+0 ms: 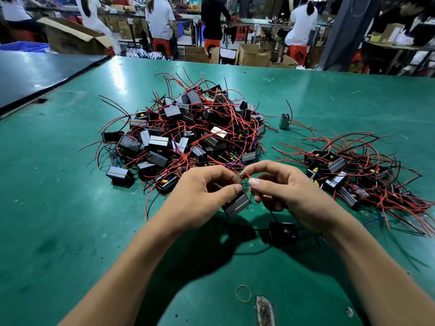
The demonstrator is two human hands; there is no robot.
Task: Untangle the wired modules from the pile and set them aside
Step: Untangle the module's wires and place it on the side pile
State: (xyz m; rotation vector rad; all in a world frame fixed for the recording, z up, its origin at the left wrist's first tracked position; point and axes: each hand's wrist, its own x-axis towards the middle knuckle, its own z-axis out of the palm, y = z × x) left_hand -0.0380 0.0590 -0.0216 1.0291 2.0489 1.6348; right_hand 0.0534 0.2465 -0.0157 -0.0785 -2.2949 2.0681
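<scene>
Here, in the head view, the left hand [200,196] holds one module [236,204] tight, just above the green table [70,220]. The right hand [289,194] pinches its red wire [246,176]. A small set-aside bunch [353,175] lies to the right, so some are done. The big pile [188,135] in the middle is left, so most work remains. Open cardboard boxes [254,55] sit far back; I cannot tell what is inside.

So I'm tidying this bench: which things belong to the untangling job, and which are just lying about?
Part of the job:
- big pile
- set-aside pile
- module in the left hand
- red wire pinched by the right hand
- black module under the hands

Lying about:
- rubber band
- lone module, apart from both piles
</scene>
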